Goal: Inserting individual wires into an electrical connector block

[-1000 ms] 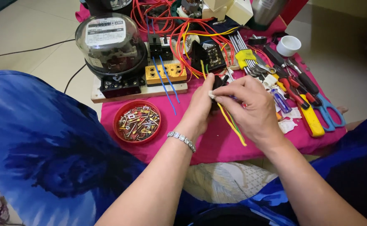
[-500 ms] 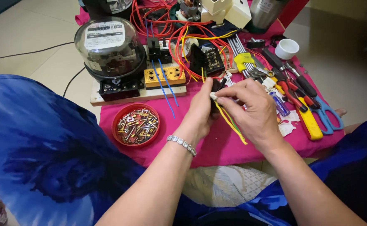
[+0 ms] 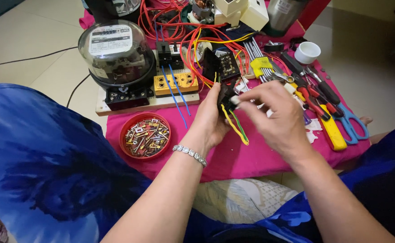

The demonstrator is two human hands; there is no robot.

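Observation:
My left hand grips a small black electrical part above the pink cloth. Short yellow and green wires hang down from the part. My right hand meets it from the right, thumb and forefinger pinched on a small white piece at the part's edge. A silver bracelet circles my left wrist. Both hands hover just in front of the wooden board with its wiring.
A glass-domed electric meter and a yellow socket block sit on the board among red, yellow and blue wires. A red dish of screws lies left. Screwdrivers, pliers, blue-handled scissors, a yellow knife and a white cup lie right.
Both hands have stayed together on the black part, shifting slightly; the right fingers have moved up to pinch the white piece at its edge. The view has tilted a little.

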